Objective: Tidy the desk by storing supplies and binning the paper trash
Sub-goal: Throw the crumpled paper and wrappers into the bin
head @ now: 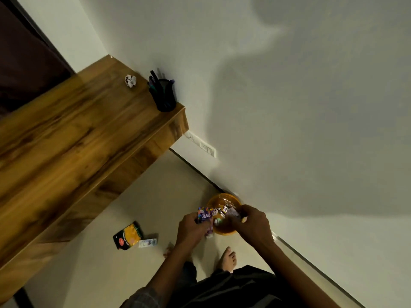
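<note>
Just beyond both hands, an orange bin (224, 202) stands on the floor against the wall. A purple GEMS wrapper (205, 215) is pinched in the left hand (193, 228), whose fingers are curled round its lower edge, while more crinkled wrappers (230, 211) are gripped in the right hand (252, 223) directly over the bin's mouth. Exactly how many pieces are held there cannot be told, as that bunch is small and blurred.

Such foil and paper wrappers are judged very light, thin and limp, a little slick, and not fragile; they are best pinched by an edge or bunched into the palm, since a loose hold may let one flutter aside of the bin.

To the left of the left hand, a yellow-and-black packet (128, 236) and a small white packet (147, 242) lie on the floor, touching or nearly so. Far up and left of the hands, a crumpled paper ball (130, 80) sits on the wooden tabletop (73, 134), near a dark pen holder (164, 95) filled with pens. These pieces are judged yet to be binned.
</note>
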Demonstrator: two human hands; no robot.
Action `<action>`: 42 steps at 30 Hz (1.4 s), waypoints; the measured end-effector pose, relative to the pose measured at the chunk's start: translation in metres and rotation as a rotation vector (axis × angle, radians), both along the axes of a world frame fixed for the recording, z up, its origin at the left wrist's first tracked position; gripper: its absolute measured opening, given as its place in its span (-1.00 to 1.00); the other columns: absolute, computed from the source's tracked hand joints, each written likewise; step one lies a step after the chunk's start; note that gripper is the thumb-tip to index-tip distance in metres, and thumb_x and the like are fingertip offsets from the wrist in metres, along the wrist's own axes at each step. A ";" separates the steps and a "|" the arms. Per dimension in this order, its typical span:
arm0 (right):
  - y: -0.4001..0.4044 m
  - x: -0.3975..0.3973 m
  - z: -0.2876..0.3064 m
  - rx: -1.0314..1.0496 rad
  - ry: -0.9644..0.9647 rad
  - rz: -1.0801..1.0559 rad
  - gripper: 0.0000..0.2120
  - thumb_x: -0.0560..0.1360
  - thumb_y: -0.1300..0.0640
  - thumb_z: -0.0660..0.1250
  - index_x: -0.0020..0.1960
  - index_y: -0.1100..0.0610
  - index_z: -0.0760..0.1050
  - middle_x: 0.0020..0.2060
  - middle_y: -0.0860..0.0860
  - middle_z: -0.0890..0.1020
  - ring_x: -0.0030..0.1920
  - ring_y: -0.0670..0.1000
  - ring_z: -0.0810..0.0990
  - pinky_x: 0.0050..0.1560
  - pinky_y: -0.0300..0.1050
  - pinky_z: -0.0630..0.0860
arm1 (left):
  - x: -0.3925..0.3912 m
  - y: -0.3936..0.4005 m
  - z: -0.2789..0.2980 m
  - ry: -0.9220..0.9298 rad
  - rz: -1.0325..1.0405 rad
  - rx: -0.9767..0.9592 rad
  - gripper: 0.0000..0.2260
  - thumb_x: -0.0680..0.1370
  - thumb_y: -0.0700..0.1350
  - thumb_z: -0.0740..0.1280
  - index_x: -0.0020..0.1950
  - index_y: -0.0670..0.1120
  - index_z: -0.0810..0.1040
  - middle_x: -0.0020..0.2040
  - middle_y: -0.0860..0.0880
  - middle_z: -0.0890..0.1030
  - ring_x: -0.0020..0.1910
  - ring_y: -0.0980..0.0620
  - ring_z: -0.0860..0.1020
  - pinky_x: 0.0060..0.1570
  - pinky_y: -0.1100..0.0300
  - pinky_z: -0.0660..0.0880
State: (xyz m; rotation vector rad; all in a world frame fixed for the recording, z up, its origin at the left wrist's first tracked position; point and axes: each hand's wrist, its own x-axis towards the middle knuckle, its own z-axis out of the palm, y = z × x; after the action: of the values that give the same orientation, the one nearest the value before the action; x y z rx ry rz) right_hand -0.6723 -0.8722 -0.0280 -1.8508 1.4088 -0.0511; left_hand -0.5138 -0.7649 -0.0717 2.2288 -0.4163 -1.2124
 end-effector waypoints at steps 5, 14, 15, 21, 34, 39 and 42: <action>-0.009 -0.020 -0.030 0.085 0.063 -0.002 -0.69 0.44 -0.24 0.42 -0.07 0.00 0.62 -0.24 -0.05 0.68 -0.23 -0.05 0.64 -0.16 -0.03 0.62 | -0.025 -0.014 -0.030 0.053 -0.034 0.097 -0.73 0.41 0.07 0.51 -0.01 -0.07 0.74 -0.19 0.02 0.75 -0.20 0.04 0.72 -0.08 0.14 0.67; -0.055 -0.021 -0.083 0.121 0.143 0.034 -0.66 0.42 -0.16 0.45 -0.09 0.12 0.64 -0.28 0.06 0.66 -0.25 0.08 0.65 -0.24 -0.02 0.59 | -0.032 -0.078 -0.069 0.076 -0.075 0.132 -0.65 0.44 0.06 0.52 0.16 -0.08 0.73 -0.01 -0.08 0.75 -0.01 -0.07 0.70 0.04 0.01 0.66; -0.061 -0.019 -0.091 0.141 0.160 0.031 -0.63 0.41 -0.19 0.46 -0.05 0.12 0.65 -0.24 0.08 0.68 -0.20 0.11 0.67 -0.20 0.00 0.62 | -0.031 -0.090 -0.073 0.130 -0.082 0.150 -0.62 0.47 0.05 0.52 0.20 -0.11 0.70 0.02 -0.09 0.73 -0.01 -0.07 0.69 -0.02 0.01 0.67; -0.090 -0.031 -0.120 0.318 0.223 0.094 -0.57 0.42 -0.36 0.41 0.08 -0.06 0.51 -0.18 0.07 0.71 -0.38 0.08 0.69 -0.14 0.00 0.68 | -0.022 -0.115 -0.087 0.397 -0.191 0.480 -0.63 0.69 0.03 0.25 0.45 -0.12 0.43 0.27 -0.15 0.47 0.18 -0.12 0.50 -0.19 0.07 0.52; -0.064 -0.095 -0.142 0.509 0.211 -0.205 -0.70 0.51 0.07 0.36 0.22 0.09 0.58 -0.34 0.04 0.72 -0.33 0.07 0.73 -0.18 0.01 0.71 | -0.023 -0.052 -0.113 0.338 -0.112 0.572 -0.60 0.64 0.07 0.30 0.30 -0.23 0.54 0.19 -0.23 0.65 -0.03 -0.15 0.64 -0.18 0.09 0.53; -0.056 -0.071 -0.128 0.470 0.152 -0.140 -0.74 0.51 0.03 0.35 0.18 0.06 0.59 -0.38 0.01 0.71 -0.36 0.07 0.72 -0.29 -0.13 0.67 | -0.024 -0.055 -0.097 0.316 -0.044 0.477 -0.66 0.60 0.07 0.37 0.19 -0.18 0.58 0.08 -0.18 0.67 -0.05 -0.15 0.64 -0.14 0.12 0.56; -0.055 -0.049 -0.119 0.446 0.104 -0.063 -0.75 0.51 0.00 0.38 0.13 0.10 0.60 -0.38 0.02 0.71 -0.37 0.07 0.71 -0.30 -0.08 0.67 | -0.014 -0.056 -0.086 0.288 -0.011 0.392 -0.75 0.63 0.03 0.35 0.12 -0.15 0.58 0.07 -0.22 0.67 -0.09 -0.15 0.61 -0.09 0.09 0.54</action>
State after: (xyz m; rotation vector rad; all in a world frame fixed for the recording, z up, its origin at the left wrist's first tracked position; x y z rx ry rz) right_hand -0.7212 -0.9267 -0.1470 -1.4567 1.4133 0.3084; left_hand -0.5281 -0.8210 -0.1582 2.3127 -0.0802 -1.7107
